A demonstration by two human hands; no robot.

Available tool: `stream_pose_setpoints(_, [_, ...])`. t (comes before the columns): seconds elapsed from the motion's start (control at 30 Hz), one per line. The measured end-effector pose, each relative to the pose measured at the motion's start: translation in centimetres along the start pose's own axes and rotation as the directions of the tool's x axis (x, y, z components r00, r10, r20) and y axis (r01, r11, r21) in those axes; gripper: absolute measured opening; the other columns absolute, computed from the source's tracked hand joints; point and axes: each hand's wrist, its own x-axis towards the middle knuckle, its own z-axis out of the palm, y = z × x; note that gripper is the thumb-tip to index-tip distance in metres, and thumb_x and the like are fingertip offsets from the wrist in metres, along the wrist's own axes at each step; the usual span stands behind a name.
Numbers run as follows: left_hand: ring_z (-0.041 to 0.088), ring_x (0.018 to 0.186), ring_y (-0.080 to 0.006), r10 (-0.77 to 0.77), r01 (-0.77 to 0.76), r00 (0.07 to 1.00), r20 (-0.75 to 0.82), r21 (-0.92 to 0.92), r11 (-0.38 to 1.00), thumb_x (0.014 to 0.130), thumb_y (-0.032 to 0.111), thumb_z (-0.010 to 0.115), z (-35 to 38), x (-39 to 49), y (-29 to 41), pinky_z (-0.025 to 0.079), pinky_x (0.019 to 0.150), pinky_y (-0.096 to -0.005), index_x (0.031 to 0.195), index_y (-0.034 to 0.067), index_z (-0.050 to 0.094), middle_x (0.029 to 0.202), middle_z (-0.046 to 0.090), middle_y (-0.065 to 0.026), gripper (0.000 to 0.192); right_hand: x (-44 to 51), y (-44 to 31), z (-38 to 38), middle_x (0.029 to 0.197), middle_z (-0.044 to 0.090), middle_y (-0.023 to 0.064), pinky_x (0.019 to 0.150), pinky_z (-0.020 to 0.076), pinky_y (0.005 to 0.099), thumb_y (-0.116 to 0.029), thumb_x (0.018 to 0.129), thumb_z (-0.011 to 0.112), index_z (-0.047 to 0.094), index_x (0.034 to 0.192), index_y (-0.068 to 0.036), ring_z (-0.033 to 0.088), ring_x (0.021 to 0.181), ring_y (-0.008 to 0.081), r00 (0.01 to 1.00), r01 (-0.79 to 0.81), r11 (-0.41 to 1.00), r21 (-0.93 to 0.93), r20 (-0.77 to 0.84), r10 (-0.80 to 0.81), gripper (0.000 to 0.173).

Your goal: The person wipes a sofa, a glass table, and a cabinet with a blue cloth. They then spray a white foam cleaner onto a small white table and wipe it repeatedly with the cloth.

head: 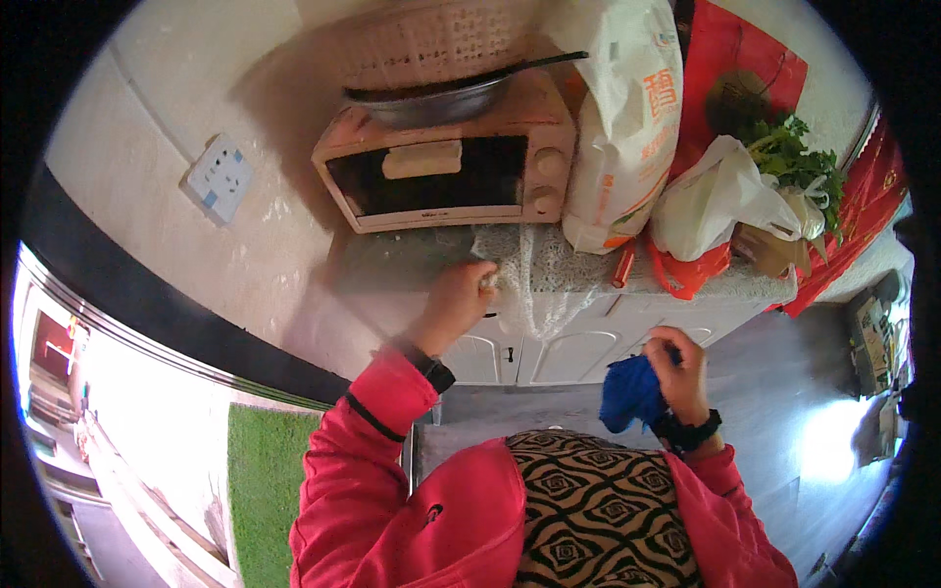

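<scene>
A white lace cloth (pixel 544 257) lies partly on the speckled countertop (pixel 397 257) and drapes over its front edge. My left hand (pixel 457 300) pinches the left end of this lace at the counter's edge, its fingers closed. Lower and to the right, my right hand (pixel 678 371) grips a bunched blue cloth (pixel 631 393), held in the air before the white cabinet doors (pixel 573 353). Just behind the lace stands a toaster oven (pixel 441 176) with a dark glass door and two knobs on its right side.
A pan (pixel 434 103) rests on the oven. Right of it stand a large printed white sack (pixel 625 147), a red tube (pixel 623 266), white and red plastic bags (pixel 709 206) and leafy greens (pixel 798 154). A wall socket (pixel 218 178) is at left, a green mat (pixel 268 500) below.
</scene>
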Motion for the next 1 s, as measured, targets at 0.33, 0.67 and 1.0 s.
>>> stream_pose_setpoints(0.33, [0.064, 0.071, -0.0246, -0.265, 0.198, 0.937, -0.228, -0.280, 0.940, 0.087, 0.016, 0.060, -4.1, -6.2, -4.1, 0.050, 0.066, -0.0365, 0.097, 0.005, 0.067, 0.082, 0.068, -0.0138, 0.017, 3.6, -11.6, 9.7, 0.082, 0.066, 0.0069, 0.073, 0.0485, 0.0265, -0.007, 0.085, 0.065, 0.065, 0.099, 0.001, 0.061, 0.079, 0.0111, 0.877, 0.413, 0.910, -0.036, 0.284, -0.387, 0.016])
stream_pose_setpoints(0.67, [0.054, 0.065, -0.0116, -0.903, 0.052, 0.421, 0.086, -0.996, -0.070, 0.091, 0.029, 0.058, -2.7, -9.9, -8.3, 0.045, 0.059, -0.0262, 0.086, 0.010, 0.060, 0.074, 0.057, -0.0003, 0.019, 9.0, -16.0, 15.8, 0.087, 0.064, 0.0124, 0.071, 0.0492, 0.0308, 0.001, 0.082, 0.068, 0.063, 0.092, -0.001, 0.063, 0.076, 0.0252, 0.555, 0.818, 0.535, -0.208, 0.044, -0.831, 0.011])
stream_pose_setpoints(1.0, [0.065, 0.081, -0.0304, -0.220, 0.262, 0.907, -0.360, 0.072, 0.962, 0.077, 0.017, 0.072, -4.2, -2.4, -7.0, 0.052, 0.072, -0.0385, 0.089, 0.007, 0.069, 0.085, 0.066, -0.0158, 0.016, 7.7, -13.0, 13.2, 0.084, 0.065, 0.0128, 0.070, 0.0501, 0.0324, 0.000, 0.080, 0.068, 0.064, 0.090, -0.001, 0.064, 0.077, 0.0279, 0.651, 0.755, 0.626, -0.195, 0.106, -0.752, 0.011])
